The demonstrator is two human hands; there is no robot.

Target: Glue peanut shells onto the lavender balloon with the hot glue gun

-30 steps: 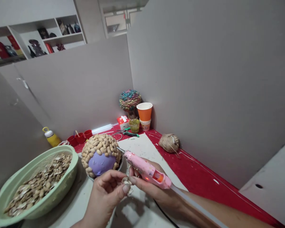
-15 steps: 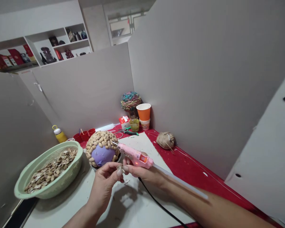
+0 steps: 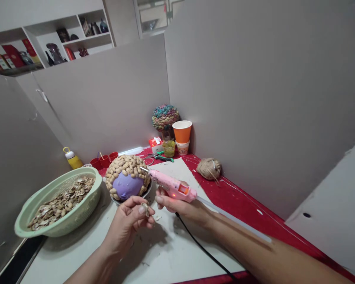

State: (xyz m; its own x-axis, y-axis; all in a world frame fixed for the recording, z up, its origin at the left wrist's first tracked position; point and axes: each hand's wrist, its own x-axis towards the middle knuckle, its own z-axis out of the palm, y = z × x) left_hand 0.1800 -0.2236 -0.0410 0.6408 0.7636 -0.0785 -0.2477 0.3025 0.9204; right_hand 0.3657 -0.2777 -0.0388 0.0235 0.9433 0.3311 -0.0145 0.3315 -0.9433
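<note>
Between the thumb and fingers of my left hand (image 3: 131, 219) is a peanut shell (image 3: 146, 209), its pale hollow inside partly showing. My right hand (image 3: 177, 205) is wrapped around a pink hot glue gun (image 3: 171, 184) with a small red light lit. A long translucent glue stick (image 3: 233, 221) sticks out of its back, and a black cord hangs below. Beyond the hands, a purple ball (image 3: 127, 185) partly covered with peanut shells rests in a dark bowl. From this view the gun's metal tip overlaps the ball's right side; whether they touch I cannot tell.
A green basket (image 3: 85, 211) of peanut shells stands at the left. Behind are red cups (image 3: 104, 161), a yellow bottle (image 3: 73, 161), green-handled pliers (image 3: 165, 158), an orange paper cup (image 3: 182, 133) and a multicoloured ball ornament (image 3: 165, 117). Twine (image 3: 208, 169) lies beside the right partition.
My hands have moved apart: the right one, with the glue gun, is farther right, and the left alone keeps the shell. The camera view has tilted down slightly.
</note>
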